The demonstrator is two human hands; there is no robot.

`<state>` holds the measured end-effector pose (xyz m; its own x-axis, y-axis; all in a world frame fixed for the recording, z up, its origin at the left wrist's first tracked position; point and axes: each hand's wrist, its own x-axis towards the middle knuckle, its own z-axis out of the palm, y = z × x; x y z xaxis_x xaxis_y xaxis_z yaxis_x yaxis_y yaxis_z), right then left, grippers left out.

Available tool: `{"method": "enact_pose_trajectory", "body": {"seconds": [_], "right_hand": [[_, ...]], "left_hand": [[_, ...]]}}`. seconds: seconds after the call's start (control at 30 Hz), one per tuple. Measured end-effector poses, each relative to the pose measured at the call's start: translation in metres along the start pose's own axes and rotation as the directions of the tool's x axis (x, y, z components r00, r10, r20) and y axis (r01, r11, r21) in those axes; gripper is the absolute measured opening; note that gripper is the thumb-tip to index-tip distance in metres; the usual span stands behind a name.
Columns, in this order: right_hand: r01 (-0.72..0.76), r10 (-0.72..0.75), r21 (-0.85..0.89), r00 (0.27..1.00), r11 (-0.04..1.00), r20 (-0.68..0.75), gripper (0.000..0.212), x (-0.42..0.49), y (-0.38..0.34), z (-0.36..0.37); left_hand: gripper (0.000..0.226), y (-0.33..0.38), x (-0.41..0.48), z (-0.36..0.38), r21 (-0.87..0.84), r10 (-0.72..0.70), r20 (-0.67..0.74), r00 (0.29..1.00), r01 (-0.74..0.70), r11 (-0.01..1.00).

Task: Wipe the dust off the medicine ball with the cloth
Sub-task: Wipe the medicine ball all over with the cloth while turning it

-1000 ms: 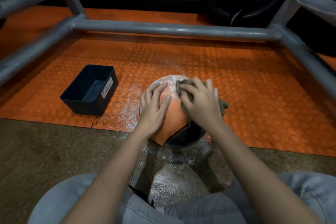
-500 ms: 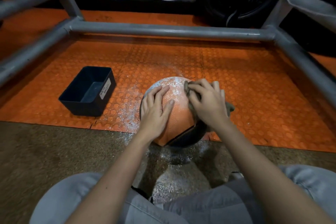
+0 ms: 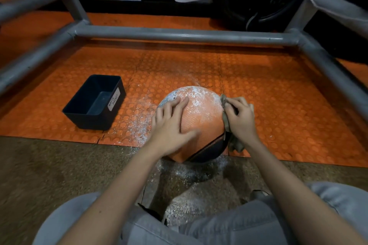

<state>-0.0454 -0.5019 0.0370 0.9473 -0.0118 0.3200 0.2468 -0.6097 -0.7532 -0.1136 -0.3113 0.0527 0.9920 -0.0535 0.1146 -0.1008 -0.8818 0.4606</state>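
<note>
The round medicine ball (image 3: pixel 201 117) sits on the floor, dusty white on top, at the orange mat's (image 3: pixel 278 105) near edge. The left hand (image 3: pixel 169 125) lies flat on its left side. The right hand (image 3: pixel 242 118) squeezes the cloth (image 3: pixel 226 123) against its right side.

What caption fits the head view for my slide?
Left hand steadies the dusty orange medicine ball while the right hand presses a cloth against its side.
</note>
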Motion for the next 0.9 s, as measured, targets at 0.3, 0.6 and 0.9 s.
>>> {"method": "enact_pose_trajectory", "body": {"seconds": [0.3, 0.6, 0.9], "right_hand": [[0.346, -0.353, -0.17, 0.935, 0.923, -0.014, 0.031, -0.038, -0.043, 0.018], [-0.042, 0.04, -0.068, 0.999, 0.997, -0.035, 0.028, 0.005, -0.001, -0.001], [0.428, -0.443, -0.328, 0.896, 0.842, 0.032, 0.025, -0.008, -0.044, 0.017]], "left_hand": [[0.1, -0.005, -0.011, 0.006, -0.003, 0.02, -0.084, 0.996, -0.02, 1.0], [0.104, 0.005, -0.007, 0.01, 0.062, 0.015, -0.133, 0.991, -0.007, 0.998], [0.104, 0.004, -0.007, 0.013, 0.046, 0.021, -0.198, 0.98, -0.012, 0.999]]}}
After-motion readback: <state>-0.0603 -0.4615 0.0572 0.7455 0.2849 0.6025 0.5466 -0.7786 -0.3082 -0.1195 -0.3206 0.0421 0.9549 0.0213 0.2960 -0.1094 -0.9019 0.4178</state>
